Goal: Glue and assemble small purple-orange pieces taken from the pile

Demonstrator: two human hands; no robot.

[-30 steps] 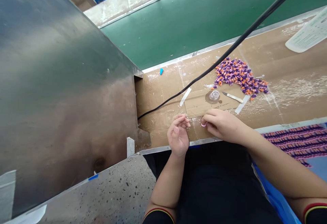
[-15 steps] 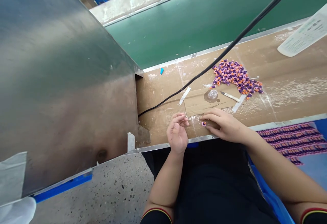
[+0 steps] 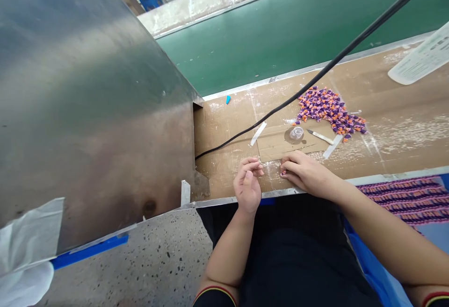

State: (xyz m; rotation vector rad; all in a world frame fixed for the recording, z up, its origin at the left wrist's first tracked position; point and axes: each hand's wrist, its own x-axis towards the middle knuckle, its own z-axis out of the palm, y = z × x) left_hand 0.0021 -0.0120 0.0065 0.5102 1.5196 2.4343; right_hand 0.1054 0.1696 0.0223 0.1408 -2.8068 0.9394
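Observation:
Near the table's front edge, my right hand (image 3: 302, 172) has its fingertips closed on a small purple and pink piece (image 3: 283, 173). My left hand (image 3: 248, 183) is raised just left of it, palm up, fingers loosely curled and apart, holding nothing visible. Behind the hands, a cardboard sheet (image 3: 273, 146) is taped down; on it are a small clear cup (image 3: 296, 133) and a white-handled pointed tool (image 3: 321, 136). A heap of small purple, pink and orange pieces (image 3: 324, 106) lies behind the sheet.
A black cable (image 3: 280, 107) slants over the table. A metal panel (image 3: 122, 110) rises at left, a green belt (image 3: 252, 40) runs behind. Rows of similar pieces (image 3: 403, 197) lie at right front; a white bottle-like object (image 3: 417, 61) is back right.
My right fingers have closed around the small piece, which lay exposed between them before. My left hand keeps nearly the same pose. The whole view has shifted slightly.

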